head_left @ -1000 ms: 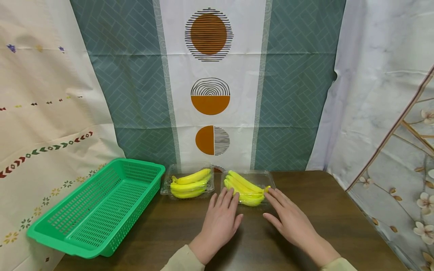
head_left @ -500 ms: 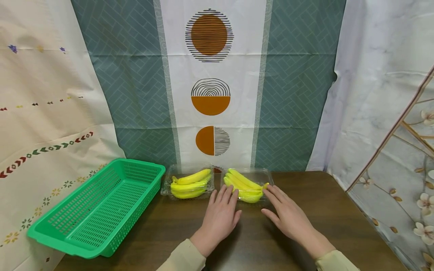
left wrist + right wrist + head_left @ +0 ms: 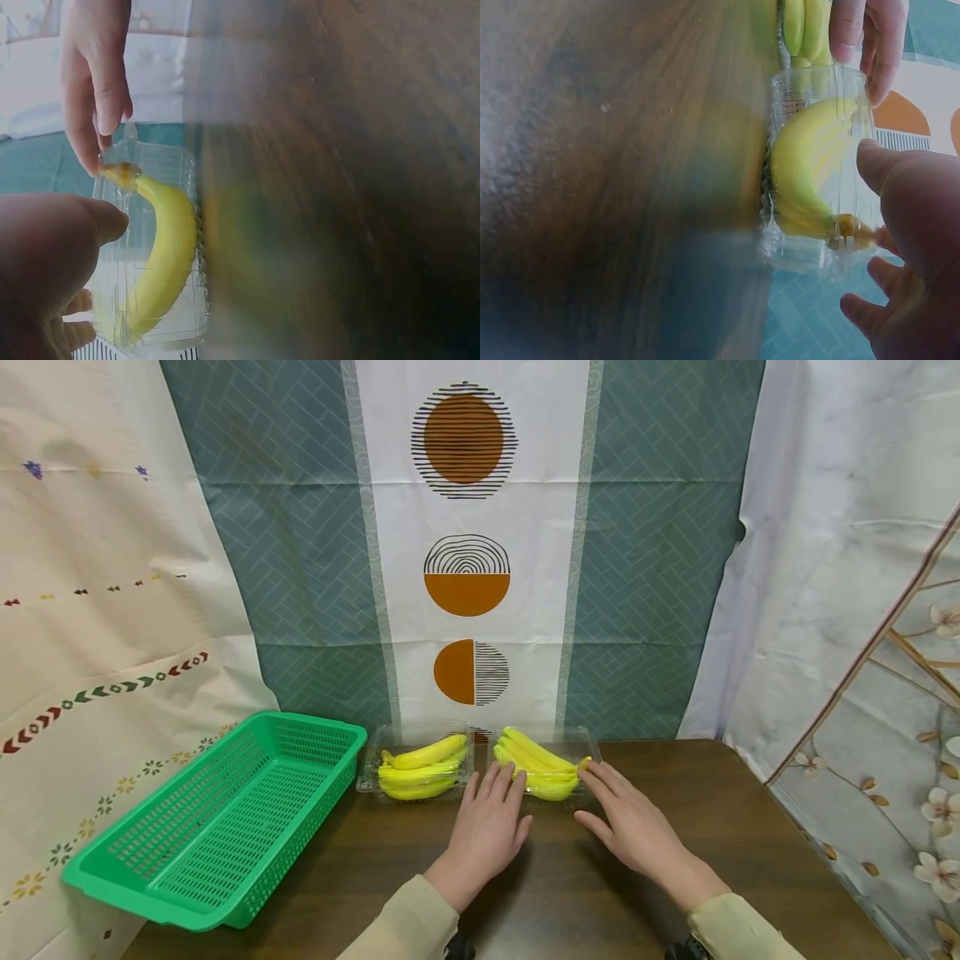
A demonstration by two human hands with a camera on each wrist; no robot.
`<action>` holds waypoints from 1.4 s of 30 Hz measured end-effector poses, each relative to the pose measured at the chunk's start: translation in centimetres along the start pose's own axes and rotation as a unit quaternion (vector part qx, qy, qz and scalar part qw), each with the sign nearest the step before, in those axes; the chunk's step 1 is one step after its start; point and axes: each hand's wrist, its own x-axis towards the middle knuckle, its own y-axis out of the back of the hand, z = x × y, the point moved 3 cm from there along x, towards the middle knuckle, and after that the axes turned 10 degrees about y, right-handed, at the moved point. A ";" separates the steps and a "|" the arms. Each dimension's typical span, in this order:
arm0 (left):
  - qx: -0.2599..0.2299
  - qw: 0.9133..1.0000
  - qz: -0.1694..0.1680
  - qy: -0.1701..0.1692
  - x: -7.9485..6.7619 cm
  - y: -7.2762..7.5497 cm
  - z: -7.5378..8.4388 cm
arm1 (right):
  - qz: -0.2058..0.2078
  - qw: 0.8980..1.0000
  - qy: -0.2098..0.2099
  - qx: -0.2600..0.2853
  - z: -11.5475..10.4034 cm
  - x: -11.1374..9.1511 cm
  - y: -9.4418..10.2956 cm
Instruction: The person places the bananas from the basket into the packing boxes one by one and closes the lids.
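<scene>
A clear plastic clamshell box (image 3: 581, 743) holding a bunch of yellow bananas (image 3: 536, 768) sits at the back middle of the table. My left hand (image 3: 486, 827) has its fingers laid against the box's near left side, straight and spread. On the opposite side, my right hand (image 3: 637, 827) reaches its straight fingers to the right end, by the banana stem. Both wrist views show the box (image 3: 165, 161) between the two hands, with the bananas (image 3: 802, 169) behind clear plastic. Just left of it stands a second clear box (image 3: 367, 781) with bananas (image 3: 420, 770).
A green perforated plastic basket (image 3: 225, 827) stands on the left of the dark brown wooden table (image 3: 555, 893). Patterned cloths hang behind the table (image 3: 472, 527) and along both sides.
The right-hand box of bananas has slid away from me and slightly left, drawing nearer the other box. Both hands have moved with it. The basket and left box stay put.
</scene>
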 end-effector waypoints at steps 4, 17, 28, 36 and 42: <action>0.001 1.000 -0.003 0.002 0.4 -0.2 -0.1 | -0.007 1.000 -0.004 0.000 0.4 0.3 -0.1; -0.005 1.000 -0.026 0.009 1.7 -0.9 -0.5 | -0.013 1.000 -0.006 0.004 1.3 1.3 -0.5; 0.000 0.999 -0.030 0.015 2.2 -1.5 -0.5 | -0.022 1.000 -0.014 0.001 2.0 1.6 -0.6; -0.004 0.999 -0.032 0.017 2.4 -1.2 -0.4 | -0.019 1.000 -0.012 0.004 2.1 1.8 -0.5; -0.011 0.999 -0.034 0.018 2.4 -1.2 -0.4 | -0.011 1.000 -0.009 0.005 2.2 1.7 -0.6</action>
